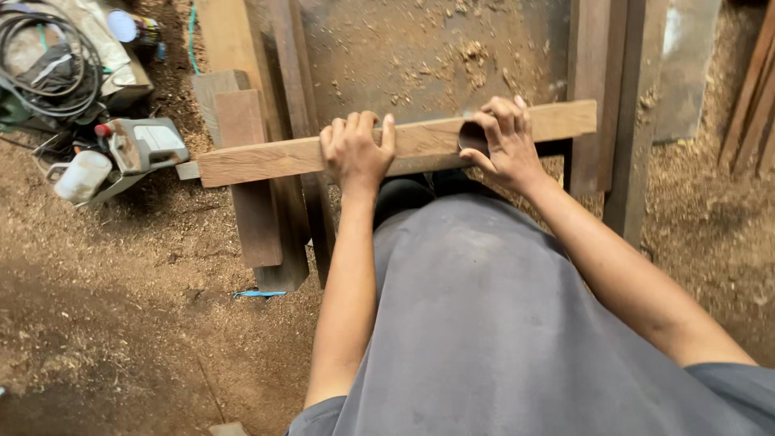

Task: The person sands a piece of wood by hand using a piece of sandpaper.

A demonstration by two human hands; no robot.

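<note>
Two hands on one plank. Left hand (355, 150) lies palm down over the plank (266, 158), fingers curled over its far edge, pressing rather than gripping. Right hand (504, 141) is closed around a small dark rounded block (471, 136), held against the plank's top face; what the block is can't be told.

The plank is one long pale board running 9 to 3 o'clock, slightly tilted up toward 3. It rests across the counter (428, 56), a dusty brown surface strewn with sawdust and chips, at 12 o'clock from the hands.

Supports: at 9 o'clock of the left hand, four dark timbers (258, 218) show under the plank, running toward 6 o'clock. At 3 o'clock of the right hand, two upright dark boards (601, 48) cross behind the plank. At far 3 o'clock, a few more reddish boards (755, 97) lean at the frame edge; exact count unclear.

The person's grey shirt (484, 323) fills 6 o'clock.

At 9 o'clock, well apart from the plank, on the sawdust-covered floor (105, 323): one grey power tool (145, 144) with a red knob, one white plastic jug (82, 175), one coil of dark cable (48, 64). One blue strip (258, 294) lies on the floor at 7 o'clock.
</note>
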